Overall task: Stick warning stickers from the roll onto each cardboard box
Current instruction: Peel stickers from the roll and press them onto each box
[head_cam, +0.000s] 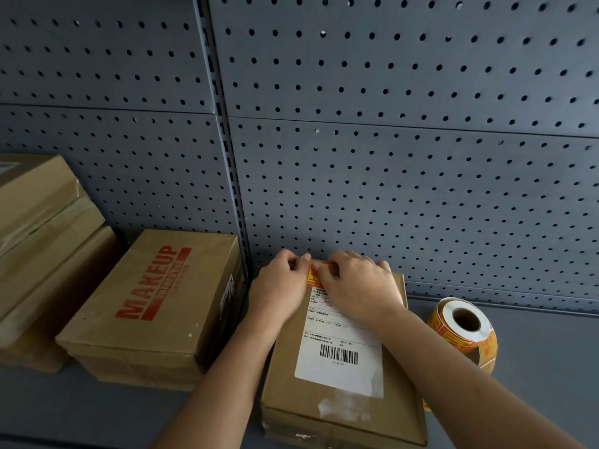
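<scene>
Forearms: both bare, nearest the lens, rising from the bottom edge and converging over the middle box.
Stack: plain cardboard boxes (39, 241) piled at far left, against the pegboard; top one carries clear tape.
MAKEUP box (155, 296): just right of the stack, flat on the shelf, red "MAKEUP" print on its lid, a small label on its right side face. It seems to sit on another flat box.
Left hand (280, 286): at the far left corner of the middle box, fingertips pinched together on the left end of the sticker.
Sticker (313, 274): orange and yellow, at the far edge of the box top, just above the white label; mostly hidden by the two hands. Cannot tell how much of it is already stuck down.
Box (340, 406): middle of the shelf, flat, long side running away from the camera. White shipping label (340, 358) with barcode covers most of the top; scuffed tape residue below it.
Right hand (359, 286): palm down over the far right part of the box, fingers curled onto the right end of the sticker, closed on it.
Roll (463, 332): orange warning stickers on a cardboard core, standing on edge just right of the box, near the right forearm.
Shelf (534, 367): grey, flat.
Pegboard (389, 157): grey perforated panels behind everything.
</scene>
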A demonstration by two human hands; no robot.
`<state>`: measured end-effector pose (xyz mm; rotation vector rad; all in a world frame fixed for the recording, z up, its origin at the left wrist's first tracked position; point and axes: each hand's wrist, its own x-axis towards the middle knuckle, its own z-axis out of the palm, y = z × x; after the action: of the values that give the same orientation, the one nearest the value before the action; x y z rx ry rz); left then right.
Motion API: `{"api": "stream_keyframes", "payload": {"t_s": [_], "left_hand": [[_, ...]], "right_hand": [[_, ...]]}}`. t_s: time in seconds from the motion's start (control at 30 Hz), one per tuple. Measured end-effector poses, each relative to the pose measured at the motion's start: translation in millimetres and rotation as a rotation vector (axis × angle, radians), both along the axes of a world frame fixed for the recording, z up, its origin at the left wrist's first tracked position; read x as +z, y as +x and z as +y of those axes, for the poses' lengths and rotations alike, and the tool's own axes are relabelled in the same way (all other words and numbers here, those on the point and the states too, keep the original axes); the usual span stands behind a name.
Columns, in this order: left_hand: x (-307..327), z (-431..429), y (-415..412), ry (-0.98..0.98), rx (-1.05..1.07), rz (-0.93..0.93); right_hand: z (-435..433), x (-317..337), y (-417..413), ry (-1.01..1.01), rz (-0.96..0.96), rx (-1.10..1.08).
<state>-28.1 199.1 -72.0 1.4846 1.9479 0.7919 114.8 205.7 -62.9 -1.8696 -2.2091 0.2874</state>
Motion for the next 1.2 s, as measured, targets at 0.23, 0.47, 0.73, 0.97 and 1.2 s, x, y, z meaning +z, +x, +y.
{"api": "stream_keyframes", "payload": {"t_s": [0.23,0.47,0.73,0.97,1.2], "left_hand": [[0.4,-2.6,-1.4,0.013,-0.009,-0.027],[2.4,-7.3,-1.8,0.0,-0.038,-0.065],[4.8,-10.6,-6.8,0.006,0.012,-0.235],[22.9,-60.5,-19.1,-0.014,-0.032,-0.438],[13.9,-107.2,-24.3,-0.265,-0.214,-0.549]], "right_hand": [[2.0,-1.7,1.4,-0.001,0.024,-0.016],[-0.6,1.0,0.1,-0.002,-0.002,-0.005],[0.6,14.8,11.3,-0.002,0.417,-0.036],[-36.2,37.0,68.3,0.059,0.776,-0.247],[-100.1,-2.7,90.1,-0.439,0.901,-0.353]]}}
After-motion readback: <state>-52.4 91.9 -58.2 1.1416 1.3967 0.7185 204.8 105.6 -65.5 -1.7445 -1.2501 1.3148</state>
